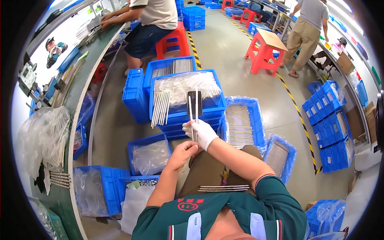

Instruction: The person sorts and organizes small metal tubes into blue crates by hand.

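A worker in a green shirt point(248, 212) sits on a factory floor lined with blue bins, handling two metal rods point(190, 110) above the lap. The right hand point(202, 134), in a white glove, is closed around the slim rods near their lower part, fingers wrapped and the rods pointing away from the body, side by side with a narrow gap at the far ends. The bare left hand point(184, 154) is half curled just beside it, thumb and fingertips at the rods' near ends; whether it grips them cannot be told. Beyond the far ends, a dark flat object point(194, 100) lies against a large blue bin point(176, 118) that holds a layer of rods under clear plastic, with a loose bundle point(161, 108) slanting over its near left edge. More rods point(224, 188) lie across the worker's thighs. To the right, a plastic-lined bin point(259, 120) carries rods in neat rows, with a smaller bin point(291, 160) of rods near it. A green workbench point(100, 45) runs along the left, where another person point(158, 18) sits on a red stool point(182, 40); a person in khaki trousers point(305, 38) stands at upper right.
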`<state>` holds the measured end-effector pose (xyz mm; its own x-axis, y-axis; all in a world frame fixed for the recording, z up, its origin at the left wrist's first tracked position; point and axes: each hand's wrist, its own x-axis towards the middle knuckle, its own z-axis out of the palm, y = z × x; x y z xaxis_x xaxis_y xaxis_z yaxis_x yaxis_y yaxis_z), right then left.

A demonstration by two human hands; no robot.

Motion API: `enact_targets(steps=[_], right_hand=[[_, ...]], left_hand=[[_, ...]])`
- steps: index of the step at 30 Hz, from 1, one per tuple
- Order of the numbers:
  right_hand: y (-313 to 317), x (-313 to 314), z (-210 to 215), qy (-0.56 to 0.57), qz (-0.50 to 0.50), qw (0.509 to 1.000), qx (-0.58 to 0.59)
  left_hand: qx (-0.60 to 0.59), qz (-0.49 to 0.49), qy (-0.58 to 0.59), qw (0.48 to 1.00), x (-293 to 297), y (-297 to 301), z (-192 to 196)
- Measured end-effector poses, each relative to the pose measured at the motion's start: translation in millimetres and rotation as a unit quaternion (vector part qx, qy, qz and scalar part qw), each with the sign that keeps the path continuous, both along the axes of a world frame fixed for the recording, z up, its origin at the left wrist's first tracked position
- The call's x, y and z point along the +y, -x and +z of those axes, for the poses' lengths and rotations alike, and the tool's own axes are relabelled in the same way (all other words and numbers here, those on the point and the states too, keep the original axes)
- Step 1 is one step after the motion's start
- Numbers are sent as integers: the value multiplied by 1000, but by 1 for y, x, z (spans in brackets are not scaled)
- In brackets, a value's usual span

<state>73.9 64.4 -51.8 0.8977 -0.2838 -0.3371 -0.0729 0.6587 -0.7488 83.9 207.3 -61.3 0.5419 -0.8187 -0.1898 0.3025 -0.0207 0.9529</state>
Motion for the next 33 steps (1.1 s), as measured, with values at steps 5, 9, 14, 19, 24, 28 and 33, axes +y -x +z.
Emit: enact_targets(steps=[5,9,14,19,24,28,33], right_hand=[[-11,-37,2,486,167,858,-15],[20,-51,12,122,-11,992,37],[71,-56,0,103,15,994,23],[103,-57,4,87,-5,995,38],[119,-53,4,78,-5,996,32],[129,-52,10,113,-18,992,47],[136,-50,32,160,-50,981,93]], left_hand=[[-54,63,90,992,-13,-34,1],[-113,83,10,990,-29,-87,-15],[-173,174,-42,969,-44,-128,-48],[-176,227,-81,955,-52,-151,-70],[-440,307,-230,812,-56,-140,-71],[-490,308,-257,774,-45,-108,-32],[229,145,272,923,-37,-36,24]])
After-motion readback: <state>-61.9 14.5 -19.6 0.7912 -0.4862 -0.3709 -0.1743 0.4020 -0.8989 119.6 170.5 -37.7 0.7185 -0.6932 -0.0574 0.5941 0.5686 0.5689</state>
